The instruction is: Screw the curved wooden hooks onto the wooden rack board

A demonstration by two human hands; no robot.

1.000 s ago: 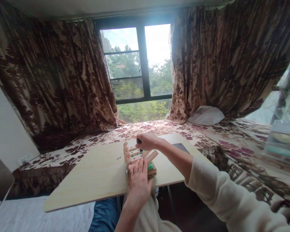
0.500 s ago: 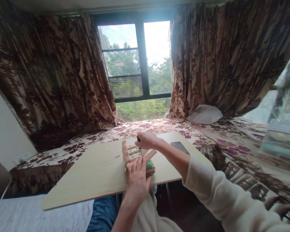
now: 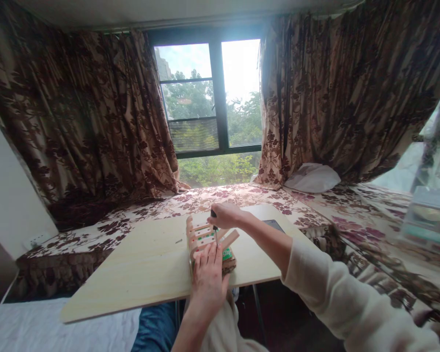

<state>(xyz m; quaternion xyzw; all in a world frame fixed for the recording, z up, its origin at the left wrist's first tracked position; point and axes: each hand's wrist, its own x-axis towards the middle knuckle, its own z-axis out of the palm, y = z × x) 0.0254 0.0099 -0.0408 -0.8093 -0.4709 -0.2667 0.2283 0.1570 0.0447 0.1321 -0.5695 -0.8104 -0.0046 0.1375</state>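
Hardly shifted: still gripping the screwdriver [image 3: 213, 214] in the right hand's [image 3: 228, 215] curled fingers, keeping the left hand [image 3: 208, 277] flat on the slatted wooden frame [image 3: 189, 229] at six o'clock; seemingly working one spot.

- Slatted wooden piece [image 3: 201, 239]: pale, with a rail along its left side and parallel slats dotted with small marks; it lies on a light wooden tabletop [image 3: 139, 264], its near end partly covered.
- Screwdriver [image 3: 214, 228]: dark handle, thin shaft, near upright, pointing down at the slats.
- Wooden strip [image 3: 230, 238]: plain, slanting up to the right.
- Brown block [image 3: 228, 254]: green label with white lettering, beneath the slats' right side.
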